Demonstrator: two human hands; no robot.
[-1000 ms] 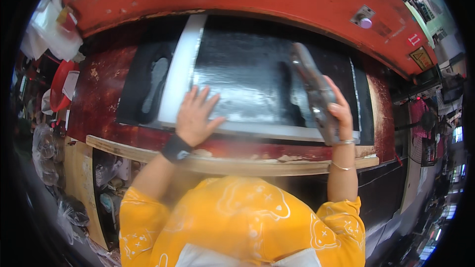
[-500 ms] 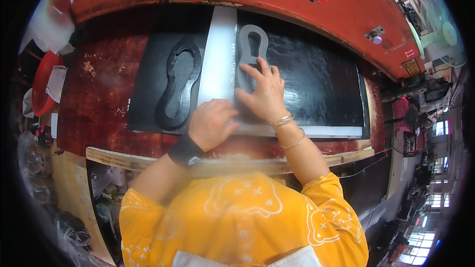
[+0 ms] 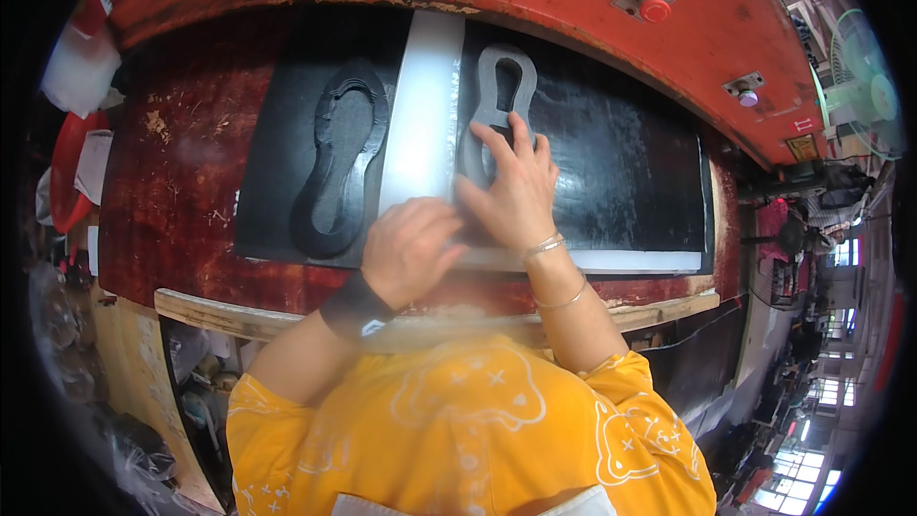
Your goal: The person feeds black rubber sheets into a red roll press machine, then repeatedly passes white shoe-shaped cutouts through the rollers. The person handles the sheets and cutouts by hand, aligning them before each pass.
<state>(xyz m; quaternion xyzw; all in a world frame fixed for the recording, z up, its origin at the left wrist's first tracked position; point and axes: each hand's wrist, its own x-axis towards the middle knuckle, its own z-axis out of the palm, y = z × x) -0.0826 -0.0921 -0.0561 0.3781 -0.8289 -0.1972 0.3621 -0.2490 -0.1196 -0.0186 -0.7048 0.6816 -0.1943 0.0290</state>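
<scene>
Though visible at top, grey frame [image 3: 487, 86] half-hidden by right hand [image 3: 519, 193].

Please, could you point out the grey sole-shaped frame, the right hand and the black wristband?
Grey sole-shaped frame [image 3: 492, 118]: head view, bar between openings.
Right hand [image 3: 516, 191]: head view, its back.
Black wristband [image 3: 357, 307]: head view, its middle.

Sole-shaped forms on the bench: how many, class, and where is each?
2: a dark form left of the white strip, and a grey form right of it, partly hidden by the right hand. No others show.
</scene>
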